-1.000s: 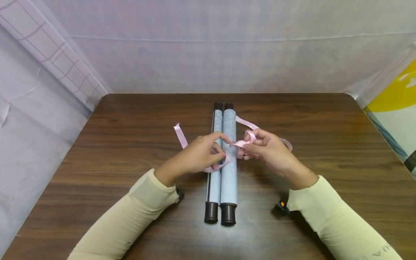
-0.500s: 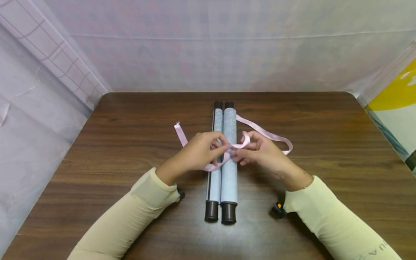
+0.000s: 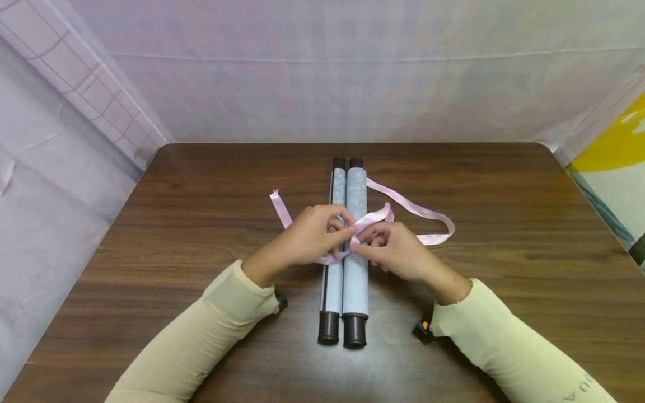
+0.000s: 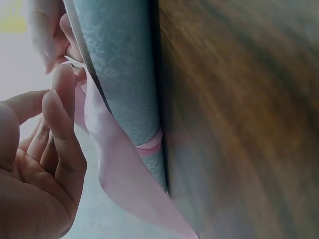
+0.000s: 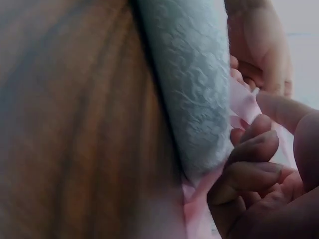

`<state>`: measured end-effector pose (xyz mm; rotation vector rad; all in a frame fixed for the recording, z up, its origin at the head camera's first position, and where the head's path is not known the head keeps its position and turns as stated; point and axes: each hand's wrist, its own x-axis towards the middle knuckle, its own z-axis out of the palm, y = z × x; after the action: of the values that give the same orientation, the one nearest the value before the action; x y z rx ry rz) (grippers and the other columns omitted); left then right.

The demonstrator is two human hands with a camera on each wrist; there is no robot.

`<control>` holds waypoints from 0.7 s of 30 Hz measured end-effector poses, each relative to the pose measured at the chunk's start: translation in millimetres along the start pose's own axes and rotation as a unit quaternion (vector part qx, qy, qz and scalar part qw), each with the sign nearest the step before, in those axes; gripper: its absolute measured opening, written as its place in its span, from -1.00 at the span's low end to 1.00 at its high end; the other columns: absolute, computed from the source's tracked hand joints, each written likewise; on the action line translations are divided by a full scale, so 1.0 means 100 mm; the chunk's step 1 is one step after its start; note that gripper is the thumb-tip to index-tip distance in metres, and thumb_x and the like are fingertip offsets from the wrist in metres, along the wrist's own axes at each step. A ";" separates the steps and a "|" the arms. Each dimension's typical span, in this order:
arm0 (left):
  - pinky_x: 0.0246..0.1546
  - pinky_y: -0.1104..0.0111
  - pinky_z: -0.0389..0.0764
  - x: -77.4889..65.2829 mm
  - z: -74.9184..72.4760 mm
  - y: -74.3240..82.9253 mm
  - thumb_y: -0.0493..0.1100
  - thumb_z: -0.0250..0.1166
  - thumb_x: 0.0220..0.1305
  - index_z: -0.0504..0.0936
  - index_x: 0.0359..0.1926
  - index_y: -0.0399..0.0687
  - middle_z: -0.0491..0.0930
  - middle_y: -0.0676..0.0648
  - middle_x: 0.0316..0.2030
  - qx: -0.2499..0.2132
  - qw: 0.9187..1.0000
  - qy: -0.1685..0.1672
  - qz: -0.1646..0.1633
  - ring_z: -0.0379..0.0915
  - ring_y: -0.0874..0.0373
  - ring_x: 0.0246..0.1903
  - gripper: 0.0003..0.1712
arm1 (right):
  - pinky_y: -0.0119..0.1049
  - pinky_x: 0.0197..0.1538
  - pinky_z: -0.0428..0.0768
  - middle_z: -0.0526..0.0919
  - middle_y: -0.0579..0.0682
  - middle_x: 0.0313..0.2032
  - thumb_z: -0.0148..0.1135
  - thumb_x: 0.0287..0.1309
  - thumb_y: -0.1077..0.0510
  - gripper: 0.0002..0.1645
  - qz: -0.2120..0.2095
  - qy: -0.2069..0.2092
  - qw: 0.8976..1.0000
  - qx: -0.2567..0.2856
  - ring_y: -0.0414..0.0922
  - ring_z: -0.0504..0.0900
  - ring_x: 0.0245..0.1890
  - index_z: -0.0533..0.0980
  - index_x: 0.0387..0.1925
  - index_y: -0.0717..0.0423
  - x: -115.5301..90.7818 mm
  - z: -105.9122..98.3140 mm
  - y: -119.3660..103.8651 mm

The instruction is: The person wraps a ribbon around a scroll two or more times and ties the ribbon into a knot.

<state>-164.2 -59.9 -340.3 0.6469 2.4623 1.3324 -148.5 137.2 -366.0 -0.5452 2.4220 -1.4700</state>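
Observation:
A hanging scroll rolled from both ends lies lengthwise on the table, its left roll (image 3: 332, 288) and thicker right roll (image 3: 356, 285) side by side. Both are pale blue with a floral pattern and dark brown end knobs. A pink ribbon (image 3: 374, 217) crosses over the rolls in loops. Above the middle of the scroll, my left hand (image 3: 312, 235) pinches the ribbon between thumb and index finger. Close beside it, my right hand (image 3: 400, 252) pinches another part of the ribbon over the right roll. The fingers partly hide the crossing. In the left wrist view, ribbon (image 4: 119, 169) hangs down along a roll.
One frayed ribbon end (image 3: 280, 208) lies on the brown wooden table (image 3: 201, 240) to the left. A long ribbon curve (image 3: 428, 214) spreads out right of the scroll. A pale curtain (image 3: 353, 95) hangs behind the table's far edge.
My right hand has come left and nearer the body, from holding a ribbon loop beside the roll to pinching ribbon close to my left hand. The left fingers have closed together on the ribbon.

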 end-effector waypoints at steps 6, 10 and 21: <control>-0.72 0.31 0.63 -0.01 -0.01 0.03 -0.15 0.23 0.26 0.54 -0.21 -0.03 0.70 0.01 -0.44 -0.025 1.000 -0.009 -0.006 0.55 0.13 -0.69 -0.89 | -0.44 -0.75 0.34 0.46 -0.04 -0.76 0.28 0.12 0.04 -0.77 -0.001 0.016 1.000 -0.006 -0.23 0.37 -0.81 0.58 -0.42 0.15 -0.01 0.03 0.02; -0.74 0.28 0.62 0.01 -0.04 0.03 -0.08 0.22 0.27 0.55 -0.22 0.00 0.70 0.01 -0.41 -0.017 1.000 0.004 0.005 0.55 0.13 -0.70 -0.87 | -0.45 -0.77 0.32 0.45 -0.01 -0.74 0.25 0.14 0.08 -0.81 0.013 0.015 0.999 0.033 -0.21 0.35 -0.81 0.55 -0.42 0.15 -0.03 -0.01 0.00; -0.50 0.40 0.50 0.03 -0.23 0.03 -0.13 0.25 0.19 0.56 -0.28 -0.01 0.46 0.00 -0.30 0.081 0.991 0.085 0.065 0.40 0.19 -0.48 -0.90 | -0.41 -0.74 0.47 0.57 0.01 -0.72 0.22 0.12 0.25 -0.84 0.030 0.031 0.989 0.142 -0.03 0.53 -0.73 0.46 -0.40 0.33 -0.06 -0.11 -0.01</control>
<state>-176.2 -73.5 -325.9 0.7740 2.7303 1.2921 -147.1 148.4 -359.8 -0.3649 2.1954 -1.7895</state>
